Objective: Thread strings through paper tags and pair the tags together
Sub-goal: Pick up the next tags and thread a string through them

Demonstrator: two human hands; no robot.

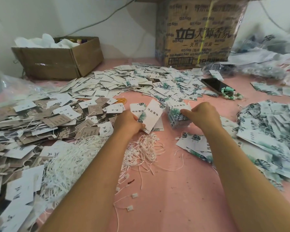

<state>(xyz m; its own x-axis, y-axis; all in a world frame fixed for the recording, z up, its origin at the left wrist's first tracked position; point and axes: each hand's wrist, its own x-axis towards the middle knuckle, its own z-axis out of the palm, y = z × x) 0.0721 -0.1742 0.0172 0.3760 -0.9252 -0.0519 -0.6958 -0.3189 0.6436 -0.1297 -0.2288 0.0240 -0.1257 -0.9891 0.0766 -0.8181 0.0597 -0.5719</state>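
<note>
1. The left hand (128, 122), in front of the large printed carton (197, 30) and a little to its left, pinches two white leaf-print tags (153, 114) between thumb and curled fingers. The tags tilt up off the pink table (174, 190).
2. The right hand (203, 115), straight in front of the carton, curls its fingers round a thick stack of tags (177, 114). The stack stands on the table just beside the pinched pair.
3. A tangle of white strings (146, 149) lies farther from the carton than both hands, by the left wrist.
4. A heap of loose tags (141, 77) spreads from the carton's foot.
5. A dark phone (214, 85) and green beads (231, 95) lie before the carton's right corner.
6. A small open box (60, 59) sits left of the carton.
7. Brown tags (40, 121) pile far to the carton's left, and strung tags (271, 124) lie forward of its right side.
</note>
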